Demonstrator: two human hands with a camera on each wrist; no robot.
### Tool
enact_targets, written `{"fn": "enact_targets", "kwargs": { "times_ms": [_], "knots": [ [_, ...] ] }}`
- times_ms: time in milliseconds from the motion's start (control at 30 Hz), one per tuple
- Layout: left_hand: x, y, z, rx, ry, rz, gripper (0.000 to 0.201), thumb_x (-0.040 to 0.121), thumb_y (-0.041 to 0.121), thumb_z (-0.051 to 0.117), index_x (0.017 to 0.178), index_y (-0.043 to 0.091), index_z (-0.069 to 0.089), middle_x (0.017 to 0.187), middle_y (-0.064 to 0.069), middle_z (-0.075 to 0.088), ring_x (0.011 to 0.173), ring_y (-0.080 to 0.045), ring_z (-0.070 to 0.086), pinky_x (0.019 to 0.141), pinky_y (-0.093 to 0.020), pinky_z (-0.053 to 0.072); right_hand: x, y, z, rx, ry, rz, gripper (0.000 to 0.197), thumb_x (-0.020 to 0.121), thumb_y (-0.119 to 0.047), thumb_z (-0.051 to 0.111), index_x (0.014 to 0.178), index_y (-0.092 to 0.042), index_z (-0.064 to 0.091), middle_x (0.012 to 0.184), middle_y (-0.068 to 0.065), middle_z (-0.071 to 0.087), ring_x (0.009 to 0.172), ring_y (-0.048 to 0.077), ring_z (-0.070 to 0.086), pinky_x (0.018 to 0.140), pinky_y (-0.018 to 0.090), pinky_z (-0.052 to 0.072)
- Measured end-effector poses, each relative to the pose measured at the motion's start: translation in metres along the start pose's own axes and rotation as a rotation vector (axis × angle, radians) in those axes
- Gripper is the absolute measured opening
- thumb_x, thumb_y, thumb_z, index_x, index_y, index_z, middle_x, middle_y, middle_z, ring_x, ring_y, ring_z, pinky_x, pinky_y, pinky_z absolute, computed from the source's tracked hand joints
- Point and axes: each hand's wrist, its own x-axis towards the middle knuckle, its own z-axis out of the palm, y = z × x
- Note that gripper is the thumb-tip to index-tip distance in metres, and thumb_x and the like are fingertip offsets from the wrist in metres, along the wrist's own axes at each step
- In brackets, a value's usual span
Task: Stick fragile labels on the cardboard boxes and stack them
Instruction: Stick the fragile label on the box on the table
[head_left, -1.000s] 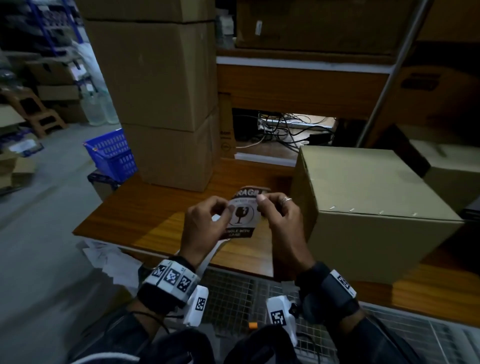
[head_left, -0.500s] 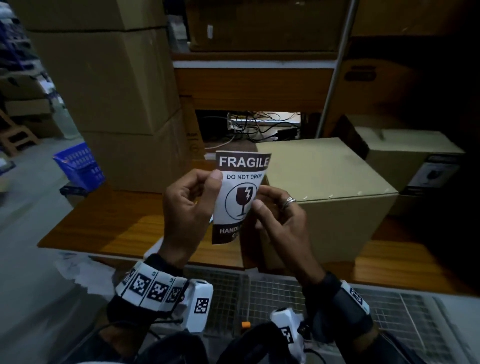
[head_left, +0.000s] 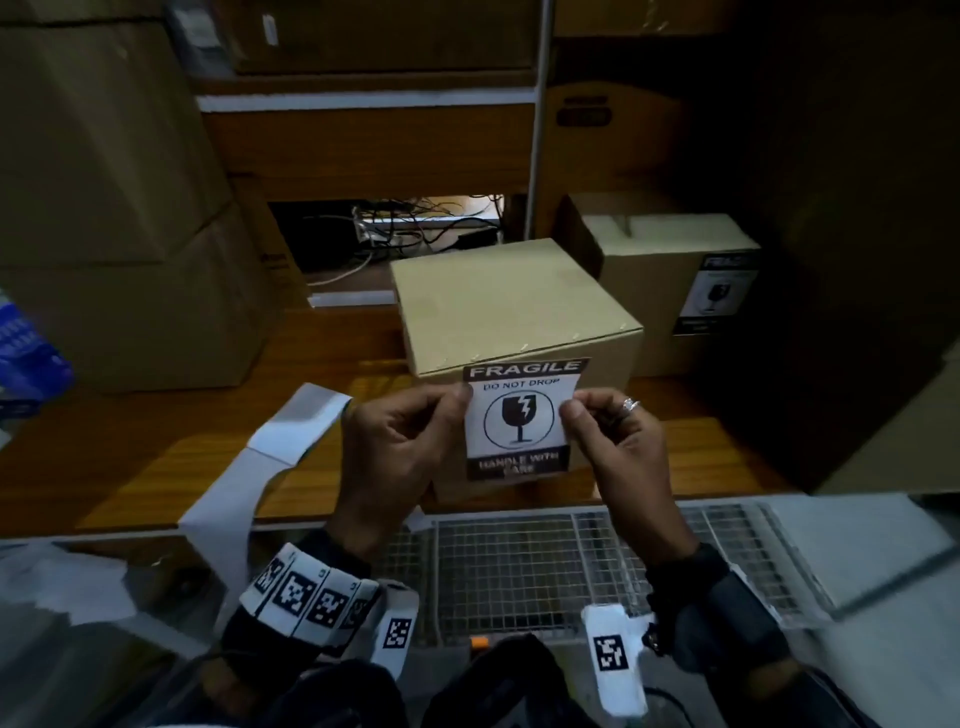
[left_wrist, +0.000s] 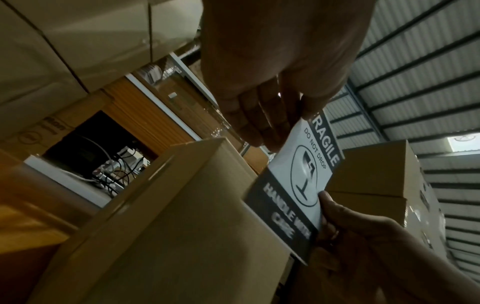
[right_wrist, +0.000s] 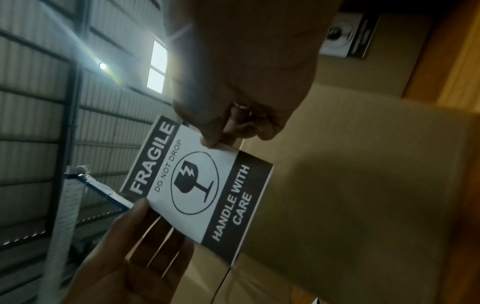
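A black-and-white FRAGILE label (head_left: 519, 421) is held upright just in front of the near face of a plain cardboard box (head_left: 509, 301) on the wooden table (head_left: 156, 457). My left hand (head_left: 457, 400) pinches the label's left edge and my right hand (head_left: 571, 408), which wears a ring, pinches its right edge. The left wrist view shows the label (left_wrist: 298, 185) beside the box (left_wrist: 182, 226), under my left fingers (left_wrist: 259, 127). In the right wrist view the label (right_wrist: 197, 185) overlaps the box face (right_wrist: 363, 185). Whether it touches the cardboard I cannot tell.
A second box (head_left: 670, 244) at the back right carries a fragile label (head_left: 719, 293). A white backing strip (head_left: 291, 431) lies on the table's left and hangs over its edge. Tall stacked boxes (head_left: 119, 208) stand left, a wire mesh surface (head_left: 519, 561) below, and a metal pole (head_left: 537, 130) behind.
The label came free of the strip, turned upright and moved right and forward to the box's near face. Both hands now pinch its side edges.
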Motion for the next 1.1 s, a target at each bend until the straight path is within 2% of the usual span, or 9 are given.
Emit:
{"fn": "enact_targets", "kwargs": {
  "times_ms": [100,200,267,400,567,733,833,1000,1100],
  "knots": [
    [0.002,0.003,0.012,0.051,0.002,0.035,0.012,0.098,0.023,0.066,0.099,0.019,0.077,0.094,0.012,0.077,0.084,-0.003,0.074,0.06,-0.034,0.062,-0.003,0.002,-0.012,-0.031,0.062,0.008,0.005,0.095,-0.014,0.067,0.097,-0.011,0.07,0.097,0.01,0.076,0.089,0.022,0.073,0.073,0.03,0.061],
    [0.013,0.004,0.013,0.162,0.087,0.114,0.014,0.1,0.022,0.065,0.099,0.014,0.077,0.087,0.004,0.077,0.072,-0.004,0.072,0.057,-0.033,0.06,-0.006,0.009,-0.023,-0.045,0.143,0.058,0.006,0.099,-0.01,0.064,0.102,-0.007,0.068,0.099,0.008,0.076,0.091,0.022,0.074,0.072,0.027,0.06],
    [0.025,0.008,0.011,0.248,0.109,0.214,0.016,0.101,0.021,0.065,0.101,0.011,0.077,0.092,0.0,0.077,0.08,-0.007,0.07,0.065,-0.03,0.06,-0.005,0.01,-0.031,-0.069,0.163,0.093,0.009,0.101,-0.011,0.061,0.104,-0.004,0.066,0.102,0.009,0.076,0.094,0.023,0.074,0.07,0.026,0.06],
    [0.048,-0.003,0.02,0.5,-0.129,0.359,0.031,0.098,0.031,0.062,0.122,0.013,0.07,0.12,-0.005,0.072,0.112,-0.02,0.064,0.094,-0.036,0.053,-0.002,0.015,-0.043,-0.103,0.195,0.17,0.014,0.102,-0.016,0.059,0.11,-0.007,0.065,0.107,0.011,0.074,0.095,0.024,0.074,0.067,0.028,0.061],
    [0.056,-0.029,0.014,0.715,-0.311,0.228,0.05,0.089,0.017,0.077,0.137,0.015,0.062,0.14,-0.009,0.063,0.129,-0.026,0.058,0.108,-0.048,0.047,0.005,0.028,-0.044,-0.11,0.215,0.193,0.008,0.102,-0.016,0.059,0.107,-0.013,0.065,0.106,0.009,0.073,0.094,0.022,0.073,0.066,0.026,0.06],
    [0.06,-0.037,-0.008,0.721,-0.309,0.164,0.051,0.088,0.001,0.073,0.136,0.016,0.063,0.14,-0.007,0.062,0.133,-0.024,0.056,0.111,-0.042,0.046,0.012,0.044,-0.042,-0.107,0.208,0.212,0.008,0.101,-0.016,0.061,0.106,-0.011,0.066,0.104,0.011,0.073,0.094,0.023,0.072,0.063,0.022,0.058],
    [0.068,-0.04,-0.022,0.692,-0.288,0.097,0.051,0.087,-0.002,0.073,0.134,0.017,0.064,0.138,-0.005,0.064,0.131,-0.021,0.057,0.109,-0.042,0.049,0.012,0.051,-0.038,-0.096,0.18,0.233,0.008,0.101,-0.016,0.061,0.106,-0.012,0.066,0.103,0.01,0.072,0.091,0.022,0.073,0.066,0.028,0.06],
    [0.075,-0.03,-0.024,0.788,-0.359,0.08,0.048,0.092,0.01,0.069,0.138,0.021,0.058,0.139,-0.001,0.062,0.128,-0.018,0.055,0.115,-0.041,0.04,0.013,0.054,-0.03,-0.087,0.109,0.241,0.006,0.101,-0.015,0.06,0.104,-0.014,0.066,0.101,0.007,0.073,0.089,0.018,0.074,0.068,0.029,0.061],
    [0.078,-0.017,-0.003,0.72,-0.4,0.143,0.047,0.098,0.021,0.063,0.143,0.016,0.053,0.135,-0.005,0.063,0.12,-0.017,0.057,0.106,-0.033,0.044,0.018,0.053,-0.031,-0.074,0.09,0.24,0.008,0.101,-0.014,0.059,0.106,-0.012,0.065,0.102,0.007,0.073,0.088,0.016,0.074,0.067,0.027,0.061]
  ]
}}
